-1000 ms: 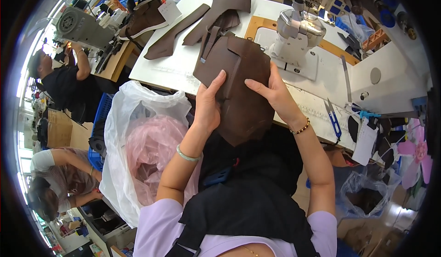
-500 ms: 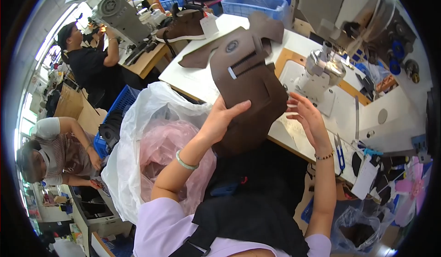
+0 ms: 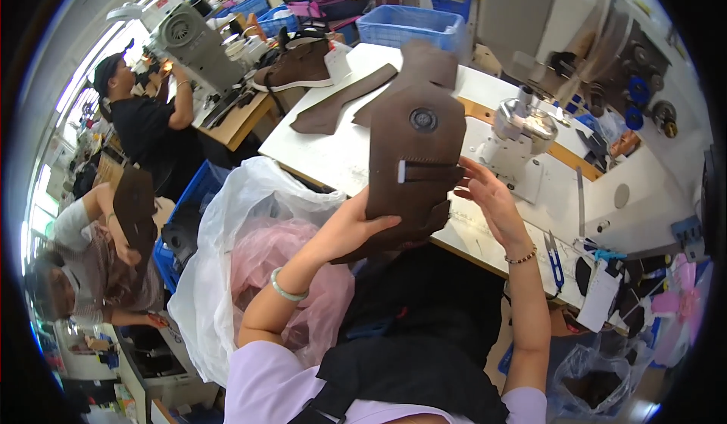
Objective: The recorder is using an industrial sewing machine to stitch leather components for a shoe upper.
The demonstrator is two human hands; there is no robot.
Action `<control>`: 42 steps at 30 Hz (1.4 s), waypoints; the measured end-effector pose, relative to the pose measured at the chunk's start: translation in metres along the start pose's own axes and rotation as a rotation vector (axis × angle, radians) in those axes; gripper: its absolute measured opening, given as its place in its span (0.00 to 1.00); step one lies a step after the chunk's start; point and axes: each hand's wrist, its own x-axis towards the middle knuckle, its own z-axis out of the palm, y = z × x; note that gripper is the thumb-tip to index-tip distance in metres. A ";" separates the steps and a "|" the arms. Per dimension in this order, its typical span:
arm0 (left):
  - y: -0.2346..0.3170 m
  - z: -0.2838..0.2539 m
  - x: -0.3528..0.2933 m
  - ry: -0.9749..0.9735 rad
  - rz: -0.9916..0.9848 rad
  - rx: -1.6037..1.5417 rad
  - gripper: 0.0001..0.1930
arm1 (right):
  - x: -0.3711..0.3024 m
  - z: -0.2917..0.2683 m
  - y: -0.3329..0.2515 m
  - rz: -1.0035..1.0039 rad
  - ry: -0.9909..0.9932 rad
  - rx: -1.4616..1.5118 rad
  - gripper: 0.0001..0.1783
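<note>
Left hand: forearm rising from below, thumb across the front of a brown panel, other fingers behind it; gripping at its lower left edge. Panel held roughly upright at the tabletop's near edge, round emblem and slot facing the wearer. Right hand: raised at the panel's right edge, fingers parted and slightly bent, not gripping; contact with the panel cannot be told. Room, left to right: a co-worker holding a dark brown piece; another co-worker in black beyond; a white plastic bag with pink film below the tabletop's left corner; a brown shoe by its left edge. White tabletop carries a long brown strip toward the far left; a blue crate stands past the far edge. Silver machine head right of centre; blue snips by the near right edge. White surface shows between right hand and snips; the machine bounds the far side.
</note>
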 end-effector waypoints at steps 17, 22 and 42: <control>0.005 0.051 -0.002 -0.060 -0.210 -0.450 0.24 | -0.045 -0.005 -0.014 0.148 0.208 -0.067 0.34; -0.001 0.106 0.008 0.235 -0.190 -0.929 0.26 | -0.048 -0.009 -0.012 0.086 0.193 -0.245 0.31; -0.045 0.179 0.051 0.065 -0.441 -0.932 0.23 | -0.002 -0.089 -0.033 0.327 0.087 -0.563 0.31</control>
